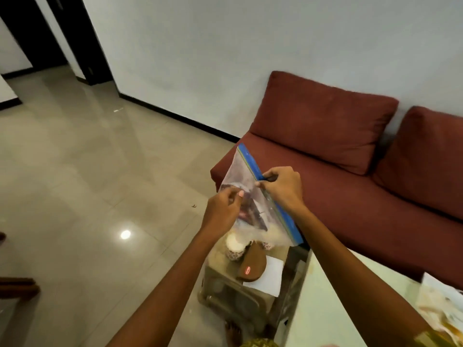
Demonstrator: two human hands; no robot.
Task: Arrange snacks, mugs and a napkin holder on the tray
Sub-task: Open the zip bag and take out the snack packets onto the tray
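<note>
I hold a clear zip bag (253, 196) with a blue seal strip up in front of me, above the glass table. My left hand (221, 211) pinches the bag's near side. My right hand (280, 187) grips the blue strip at the top edge. Something dark shows blurred inside the bag. Below the bag, on the glass table (218, 276), stand a patterned mug (235, 247) and a second patterned mug (266, 245), mostly hidden by the bag. A brown domed object (251, 266) with a red label lies on a white napkin (270, 276).
A dark red sofa (350, 176) with two back cushions stands along the white wall on the right. A pale surface (323, 309) with a printed sheet (443, 306) lies at the lower right. Glossy tiled floor (87, 184) spreads to the left, with dark doorways beyond.
</note>
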